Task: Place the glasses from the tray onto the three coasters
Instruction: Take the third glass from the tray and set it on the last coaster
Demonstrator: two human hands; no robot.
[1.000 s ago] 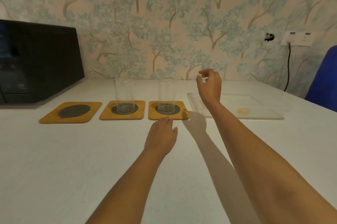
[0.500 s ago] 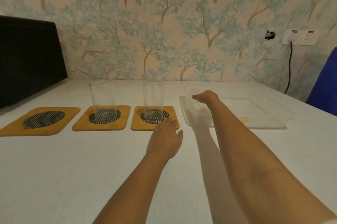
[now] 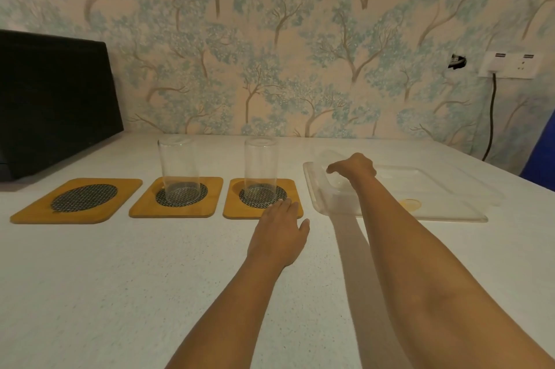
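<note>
In tray [image 3: 450, 212]: glass [image 3: 332, 164] (lying), right hand [image 3: 354, 168] on it.

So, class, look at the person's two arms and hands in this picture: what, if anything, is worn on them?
Nothing that shows. The left hand and the right hand are bare: no gloves, and no rings, watch or bracelet that I can see. Both forearms are bare too, with no sleeve reaching into the picture as far as the bottom edge. No markings or straps appear on either arm.
</note>
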